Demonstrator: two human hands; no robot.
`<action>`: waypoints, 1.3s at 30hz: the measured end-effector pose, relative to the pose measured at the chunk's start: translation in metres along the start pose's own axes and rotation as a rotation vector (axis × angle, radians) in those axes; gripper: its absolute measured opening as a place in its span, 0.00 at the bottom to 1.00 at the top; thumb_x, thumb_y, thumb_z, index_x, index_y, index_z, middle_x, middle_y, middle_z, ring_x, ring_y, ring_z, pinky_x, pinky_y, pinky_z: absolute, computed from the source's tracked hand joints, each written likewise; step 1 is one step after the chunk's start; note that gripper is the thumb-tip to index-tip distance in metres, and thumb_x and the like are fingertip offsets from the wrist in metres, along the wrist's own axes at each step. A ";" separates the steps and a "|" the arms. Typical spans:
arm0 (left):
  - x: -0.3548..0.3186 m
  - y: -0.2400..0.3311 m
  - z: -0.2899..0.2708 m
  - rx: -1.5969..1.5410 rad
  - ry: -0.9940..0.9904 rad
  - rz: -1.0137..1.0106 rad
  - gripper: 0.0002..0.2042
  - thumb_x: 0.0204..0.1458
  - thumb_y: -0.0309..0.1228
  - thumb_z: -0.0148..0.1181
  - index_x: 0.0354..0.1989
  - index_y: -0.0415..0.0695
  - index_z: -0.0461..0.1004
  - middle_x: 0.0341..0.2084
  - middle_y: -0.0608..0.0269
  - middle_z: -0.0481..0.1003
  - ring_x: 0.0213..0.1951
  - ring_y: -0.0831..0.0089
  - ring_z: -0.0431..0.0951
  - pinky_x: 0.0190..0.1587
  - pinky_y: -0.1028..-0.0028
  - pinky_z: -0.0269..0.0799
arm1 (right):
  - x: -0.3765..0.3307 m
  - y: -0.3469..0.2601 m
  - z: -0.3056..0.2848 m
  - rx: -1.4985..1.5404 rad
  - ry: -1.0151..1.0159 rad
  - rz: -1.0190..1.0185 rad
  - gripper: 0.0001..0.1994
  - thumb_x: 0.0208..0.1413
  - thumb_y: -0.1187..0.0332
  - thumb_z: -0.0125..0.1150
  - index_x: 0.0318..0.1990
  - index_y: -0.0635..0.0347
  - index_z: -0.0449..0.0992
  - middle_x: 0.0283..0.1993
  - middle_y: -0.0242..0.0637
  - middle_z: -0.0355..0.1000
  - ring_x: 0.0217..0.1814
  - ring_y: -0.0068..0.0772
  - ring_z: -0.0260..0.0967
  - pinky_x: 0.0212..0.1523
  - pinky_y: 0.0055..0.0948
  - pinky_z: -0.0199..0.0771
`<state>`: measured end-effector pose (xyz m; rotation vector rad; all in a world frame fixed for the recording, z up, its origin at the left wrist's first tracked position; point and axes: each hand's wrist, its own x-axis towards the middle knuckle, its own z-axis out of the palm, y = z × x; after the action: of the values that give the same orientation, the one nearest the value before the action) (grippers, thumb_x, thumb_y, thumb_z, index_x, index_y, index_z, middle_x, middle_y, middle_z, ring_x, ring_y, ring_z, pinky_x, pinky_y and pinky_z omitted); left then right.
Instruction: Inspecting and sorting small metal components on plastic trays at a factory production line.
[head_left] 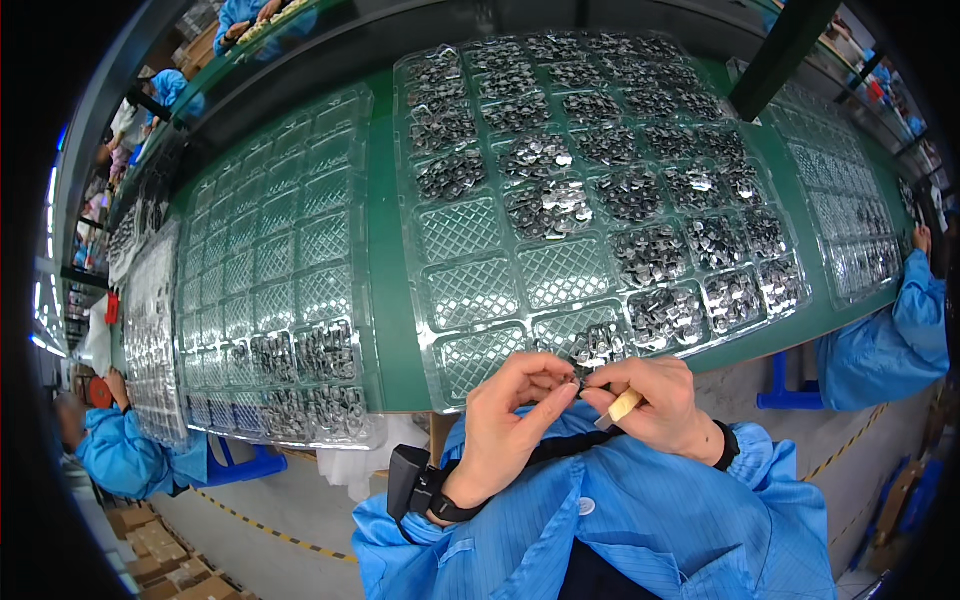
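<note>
Just in front of the tray's near edge, my left hand and my right hand come together at the fingertips. Between them is a small dark metal part, mostly hidden by the fingers, and my left thumb and forefinger pinch it. A short pale-yellow piece with a greyish end is tucked in my right hand, whose thumb and forefinger also reach the small part. The clear compartment tray lies beyond my hands, and small dark metal parts fill many of its pockets.
More clear trays lie on the green table, one on the left and another on the right. A dark upright post stands at the far right. Co-workers in blue sleeves sit at the left and right.
</note>
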<state>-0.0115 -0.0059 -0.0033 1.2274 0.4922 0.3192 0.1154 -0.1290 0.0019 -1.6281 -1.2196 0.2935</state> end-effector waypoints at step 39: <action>0.003 0.008 0.005 0.498 -0.203 0.118 0.09 0.54 0.22 0.49 0.42 0.33 0.71 0.27 0.56 0.77 0.30 0.74 0.79 0.32 0.78 0.73 | -0.001 0.005 -0.006 0.450 -0.093 0.439 0.06 0.45 0.73 0.65 0.31 0.62 0.74 0.29 0.32 0.73 0.31 0.16 0.70 0.29 0.17 0.68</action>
<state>-0.0065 -0.0058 0.0048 1.7577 0.3315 0.1709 0.1223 -0.1328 0.0000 -1.4746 -0.7747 0.8632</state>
